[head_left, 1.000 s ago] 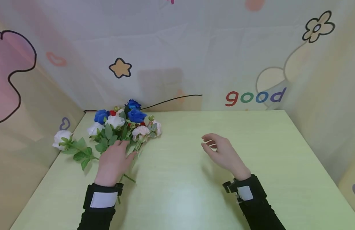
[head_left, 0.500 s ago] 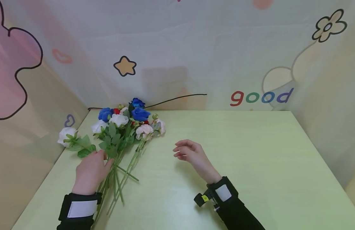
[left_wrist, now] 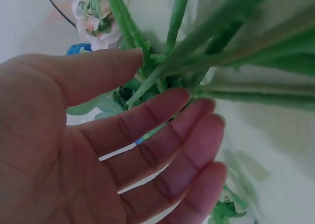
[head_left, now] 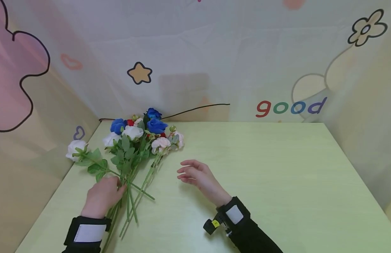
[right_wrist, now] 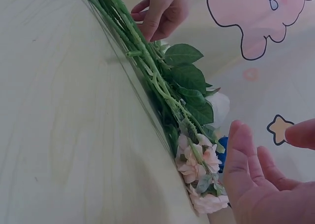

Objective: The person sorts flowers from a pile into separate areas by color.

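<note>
A bunch of artificial flowers lies on the table's left side: blue roses (head_left: 156, 125), white roses (head_left: 133, 132), pale pink flowers (head_left: 160, 144) and bits of red. One white rose (head_left: 76, 149) lies apart at the far left, its stem running to my left hand. That left hand (head_left: 102, 196) is at the crossing green stems (left_wrist: 211, 34). In the left wrist view its thumb and index finger stand either side of stems with a gap between, other fingers loosely extended. My right hand (head_left: 202, 179) hovers right of the stems, fingers relaxed, holding nothing.
The pale table (head_left: 262, 182) reaches to a printed cloth backdrop (head_left: 189, 45) behind and at both sides. Loose stem ends (head_left: 133, 211) fan out toward the front edge. A small black camera (head_left: 210, 226) sits at my right wrist.
My left hand has drawn back from the leaves to lower on the stems. The right hand has moved left, closer to the flowers. The head view has shifted slightly.
</note>
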`<state>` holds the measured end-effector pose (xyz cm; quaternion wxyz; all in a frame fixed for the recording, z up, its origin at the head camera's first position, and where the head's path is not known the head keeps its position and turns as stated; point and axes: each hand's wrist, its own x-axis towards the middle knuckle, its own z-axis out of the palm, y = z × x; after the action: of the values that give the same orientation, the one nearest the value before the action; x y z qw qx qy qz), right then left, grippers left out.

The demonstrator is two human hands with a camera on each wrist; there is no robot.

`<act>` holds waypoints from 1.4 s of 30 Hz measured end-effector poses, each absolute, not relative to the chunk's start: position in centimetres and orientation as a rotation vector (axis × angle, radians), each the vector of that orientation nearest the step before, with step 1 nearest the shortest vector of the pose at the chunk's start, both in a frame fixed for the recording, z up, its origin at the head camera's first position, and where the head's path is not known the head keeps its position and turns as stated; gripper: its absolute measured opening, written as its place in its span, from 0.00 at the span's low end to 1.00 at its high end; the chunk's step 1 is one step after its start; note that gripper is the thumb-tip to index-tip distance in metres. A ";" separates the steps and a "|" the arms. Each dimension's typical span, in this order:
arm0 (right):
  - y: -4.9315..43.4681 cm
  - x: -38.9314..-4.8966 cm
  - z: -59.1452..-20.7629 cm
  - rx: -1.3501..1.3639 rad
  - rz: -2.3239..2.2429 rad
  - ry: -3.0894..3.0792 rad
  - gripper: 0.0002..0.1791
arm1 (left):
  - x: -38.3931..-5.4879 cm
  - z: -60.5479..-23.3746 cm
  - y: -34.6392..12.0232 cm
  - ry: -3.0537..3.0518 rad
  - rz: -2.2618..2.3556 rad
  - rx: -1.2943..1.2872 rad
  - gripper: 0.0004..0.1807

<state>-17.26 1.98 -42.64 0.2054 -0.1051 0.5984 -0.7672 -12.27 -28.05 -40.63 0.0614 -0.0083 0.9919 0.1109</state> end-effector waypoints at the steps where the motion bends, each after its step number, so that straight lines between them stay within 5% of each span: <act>1: 1.9 -17.2 -42.7 -0.294 -2.136 1.666 0.18 | -12.3 -40.8 -28.1 2.995 0.340 -0.015 0.13; 27: 1.7 -16.9 -42.6 -0.331 -2.083 1.659 0.19 | -12.3 -40.2 -27.5 3.033 0.806 0.040 0.08; 42: 5.7 -17.4 -41.8 -0.391 -2.032 1.865 0.18 | -14.7 -37.4 -21.9 2.982 1.076 0.210 0.08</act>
<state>-17.42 5.68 -41.81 0.1768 -0.1381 0.6590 -0.7179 -14.72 -21.90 -37.42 -0.0178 0.0660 0.9385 0.3385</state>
